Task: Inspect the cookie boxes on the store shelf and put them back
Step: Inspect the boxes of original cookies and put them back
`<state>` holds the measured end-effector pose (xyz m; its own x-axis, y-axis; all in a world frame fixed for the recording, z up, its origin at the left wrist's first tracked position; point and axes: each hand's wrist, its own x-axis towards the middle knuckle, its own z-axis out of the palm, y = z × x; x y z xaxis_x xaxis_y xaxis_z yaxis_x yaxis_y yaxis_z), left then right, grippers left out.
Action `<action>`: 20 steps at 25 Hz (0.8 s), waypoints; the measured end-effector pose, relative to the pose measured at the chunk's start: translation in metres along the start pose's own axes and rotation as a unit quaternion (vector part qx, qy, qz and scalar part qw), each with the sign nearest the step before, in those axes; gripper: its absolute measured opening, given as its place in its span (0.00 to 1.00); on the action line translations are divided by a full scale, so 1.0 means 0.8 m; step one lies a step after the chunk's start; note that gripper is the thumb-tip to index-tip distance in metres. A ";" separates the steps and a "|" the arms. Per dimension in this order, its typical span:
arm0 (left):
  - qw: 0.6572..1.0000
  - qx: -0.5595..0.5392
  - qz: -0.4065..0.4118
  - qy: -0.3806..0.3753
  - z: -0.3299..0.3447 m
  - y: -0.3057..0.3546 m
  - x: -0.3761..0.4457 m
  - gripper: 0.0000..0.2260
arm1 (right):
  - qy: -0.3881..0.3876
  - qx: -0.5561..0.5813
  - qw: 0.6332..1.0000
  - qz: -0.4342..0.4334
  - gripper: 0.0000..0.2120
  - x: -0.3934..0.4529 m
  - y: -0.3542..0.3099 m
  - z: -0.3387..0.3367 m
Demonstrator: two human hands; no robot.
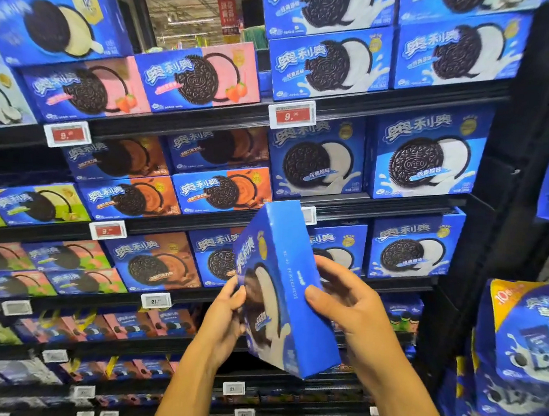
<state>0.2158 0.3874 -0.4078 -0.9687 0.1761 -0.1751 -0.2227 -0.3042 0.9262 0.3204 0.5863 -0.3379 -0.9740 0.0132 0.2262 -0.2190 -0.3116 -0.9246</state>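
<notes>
Both hands have a blue Oreo box (284, 288) up in front of the shelves, tilted, narrow side panel facing the camera. Left hand (229, 313) pinches the front face, where the cookie picture is; right hand (341, 300) wraps the other side, thumb on the side panel beside a line of small printed digits I can't read properly. Behind it, shelf tiers (375, 99) are packed with Oreo boxes: strawberry pink ones (198, 75) upper left, orange-brown ones (221, 191) mid, classic blue boxes (426, 161) clearly stamped OREO to the right. Red price tag (292, 114) reads 9.90, a white tag (156, 301) lower down starts with 21. Blue Oreo bags (526, 346) hang far right.
</notes>
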 end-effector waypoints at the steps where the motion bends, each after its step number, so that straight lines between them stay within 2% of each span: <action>1: 1.000 -0.003 0.013 0.008 -0.004 0.006 -0.002 0.13 | 0.009 0.030 0.999 0.010 0.22 0.002 0.002 -0.008; 4: 0.997 0.037 0.063 0.010 -0.012 0.031 -0.007 0.14 | 0.033 0.149 0.988 0.039 0.19 0.005 0.012 -0.035; 7: 0.994 0.047 0.095 -0.001 -0.008 0.053 -0.019 0.15 | 0.063 0.196 0.977 0.052 0.20 0.007 0.022 -0.056; 11: 0.990 0.013 0.133 -0.033 -0.001 0.072 -0.039 0.16 | 0.083 0.207 0.974 0.039 0.23 0.004 0.031 -0.071; 20: 0.986 0.038 0.163 0.003 0.000 0.092 -0.066 0.14 | 0.112 0.189 0.975 0.047 0.20 0.011 0.044 -0.065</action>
<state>0.2507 0.3554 -0.3307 -0.9879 0.0755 0.1352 0.1098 -0.2735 0.9556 0.3013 0.6245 -0.3848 -0.9863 0.1610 0.0347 -0.1322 -0.6483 -0.7498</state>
